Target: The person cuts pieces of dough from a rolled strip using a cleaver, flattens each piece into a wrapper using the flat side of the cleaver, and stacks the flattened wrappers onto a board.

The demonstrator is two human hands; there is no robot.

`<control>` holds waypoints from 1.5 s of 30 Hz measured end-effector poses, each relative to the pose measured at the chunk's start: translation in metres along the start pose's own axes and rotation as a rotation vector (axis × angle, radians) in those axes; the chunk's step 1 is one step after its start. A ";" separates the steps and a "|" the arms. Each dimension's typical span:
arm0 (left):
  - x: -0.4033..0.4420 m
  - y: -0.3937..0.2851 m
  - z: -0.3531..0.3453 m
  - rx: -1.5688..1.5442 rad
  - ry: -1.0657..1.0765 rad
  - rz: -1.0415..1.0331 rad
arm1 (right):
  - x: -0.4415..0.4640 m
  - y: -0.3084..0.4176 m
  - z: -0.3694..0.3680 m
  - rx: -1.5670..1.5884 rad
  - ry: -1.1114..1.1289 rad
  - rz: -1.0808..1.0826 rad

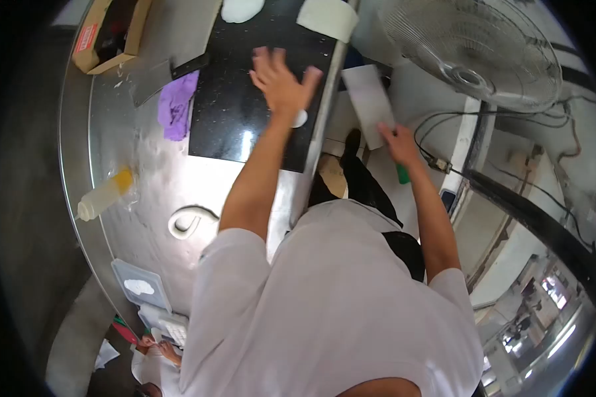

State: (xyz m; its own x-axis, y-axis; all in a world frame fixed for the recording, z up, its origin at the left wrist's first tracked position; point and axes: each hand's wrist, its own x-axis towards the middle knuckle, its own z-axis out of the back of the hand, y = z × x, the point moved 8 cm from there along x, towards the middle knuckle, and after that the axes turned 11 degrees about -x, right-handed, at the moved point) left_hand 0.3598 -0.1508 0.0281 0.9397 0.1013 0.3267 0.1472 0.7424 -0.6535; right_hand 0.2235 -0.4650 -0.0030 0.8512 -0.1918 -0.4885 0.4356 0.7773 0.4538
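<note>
My left hand (281, 86) is over a black slab (222, 126), fingers spread and slightly blurred, gripping nothing. A small white round piece (300, 119), perhaps dough, shows beside its wrist. Off the table's edge, my right hand (398, 144) is closed on a cleaver with a broad pale blade (365, 99) and a green handle (402, 174). At the slab's far end are a smooth white lump (242, 9) and a folded whitish piece (327, 18), cloth or dough. A looped white dough-like rope (191, 222) lies on the metal table.
Left of the slab are a purple cloth (177, 106), a second blade with a black handle (191, 65) and a cardboard box (116, 36). A squeeze bottle (102, 195) and a tray of white powder (139, 286) line the edge. A fan (470, 53) and cables stand right. Another person (155, 364) works lower left.
</note>
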 end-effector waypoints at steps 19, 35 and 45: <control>0.008 0.003 -0.018 0.384 0.471 -0.095 | 0.058 0.160 -0.057 -0.221 0.223 0.652; 0.052 -0.011 -0.037 0.246 0.603 -0.396 | 0.077 0.165 -0.077 -0.118 0.212 0.563; 0.006 -0.030 -0.052 0.152 0.722 -0.498 | 0.021 0.130 -0.068 -0.103 0.248 0.436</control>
State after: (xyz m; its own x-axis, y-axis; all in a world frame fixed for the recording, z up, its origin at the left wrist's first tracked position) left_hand 0.3767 -0.2075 0.0140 0.7505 -0.6608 0.0048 0.5962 0.6740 -0.4363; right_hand 0.2781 -0.3269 -0.0047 0.8470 0.3012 -0.4380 0.0139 0.8112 0.5847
